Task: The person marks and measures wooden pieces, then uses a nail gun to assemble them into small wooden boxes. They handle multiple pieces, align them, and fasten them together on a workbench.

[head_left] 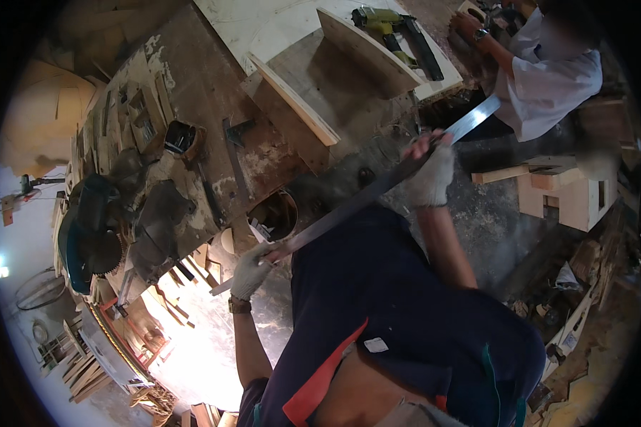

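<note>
A long flat metal strip (363, 198) slants across in front of my body, its far right end shining. Near its lower left end, my left hand (249, 274), in a pale knit glove with bare fingertips, is closed round it. Toward the upper right end my right hand (431, 176), gloved the same way, grips the strip with its fingers over the edge. Just beyond the strip, a round tin (292, 213) stands beside the workbench (263, 153).
On the bench are a wooden assembly with upright boards (367, 53), a green nail gun (384, 25), a metal square (236, 153) and a dark teal circular-bladed saw (89, 228). At the upper right is a co-worker in a white shirt (552, 92). A wooden box frame (566, 192) stands right.
</note>
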{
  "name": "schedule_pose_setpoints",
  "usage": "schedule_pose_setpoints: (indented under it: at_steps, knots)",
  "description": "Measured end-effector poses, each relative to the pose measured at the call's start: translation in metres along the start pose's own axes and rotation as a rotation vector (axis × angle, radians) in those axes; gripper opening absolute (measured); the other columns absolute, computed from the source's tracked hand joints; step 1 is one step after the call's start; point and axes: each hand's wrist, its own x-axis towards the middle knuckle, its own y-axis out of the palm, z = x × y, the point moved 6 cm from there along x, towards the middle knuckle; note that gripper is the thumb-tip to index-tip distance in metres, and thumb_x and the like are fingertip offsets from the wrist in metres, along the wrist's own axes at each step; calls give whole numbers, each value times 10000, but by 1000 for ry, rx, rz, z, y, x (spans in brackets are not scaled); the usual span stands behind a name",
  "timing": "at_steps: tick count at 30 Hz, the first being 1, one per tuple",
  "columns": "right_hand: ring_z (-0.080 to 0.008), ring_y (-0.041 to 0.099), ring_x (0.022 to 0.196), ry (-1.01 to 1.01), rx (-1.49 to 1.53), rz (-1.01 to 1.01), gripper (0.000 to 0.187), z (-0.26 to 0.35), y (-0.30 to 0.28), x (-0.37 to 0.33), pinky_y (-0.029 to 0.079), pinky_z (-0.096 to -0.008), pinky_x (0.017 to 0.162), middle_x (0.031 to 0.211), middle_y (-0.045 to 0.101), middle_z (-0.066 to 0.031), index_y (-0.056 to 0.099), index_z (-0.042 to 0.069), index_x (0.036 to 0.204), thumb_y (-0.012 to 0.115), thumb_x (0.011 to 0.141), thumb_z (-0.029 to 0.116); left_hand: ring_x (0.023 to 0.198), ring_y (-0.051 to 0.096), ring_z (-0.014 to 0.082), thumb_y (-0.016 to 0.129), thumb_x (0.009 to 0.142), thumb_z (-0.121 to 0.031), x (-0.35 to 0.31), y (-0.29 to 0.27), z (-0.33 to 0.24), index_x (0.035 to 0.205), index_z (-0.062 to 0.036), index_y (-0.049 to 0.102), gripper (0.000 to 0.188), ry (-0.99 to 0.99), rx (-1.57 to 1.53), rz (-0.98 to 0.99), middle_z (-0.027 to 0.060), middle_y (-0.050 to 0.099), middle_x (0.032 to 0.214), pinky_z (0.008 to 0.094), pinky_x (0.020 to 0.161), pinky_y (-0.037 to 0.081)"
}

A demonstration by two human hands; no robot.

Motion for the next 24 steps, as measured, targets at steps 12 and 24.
schedule_pose_setpoints:
  at_steps: [12,24]
  knots:
    - [-288,732,1047,-20,-887,676,598,-53,111,33,564,-420,903,1134,751,-180,643,8,1311,590,1044,541,630,543,55,919,836,-141,-5,-68,-53,869,-10,724,238,30,-338,-590,-29,634,698,265,579,434]
    - [-424,751,987,-400,-2061,1330,422,-165,191,35,617,-478,819,1039,738,-278,560,-63,1194,732,924,211,466,444,34,746,1026,-342,-89,-2,-19,808,-94,606,358,-213,-559,-1172,-45,472,564,233,420,308]
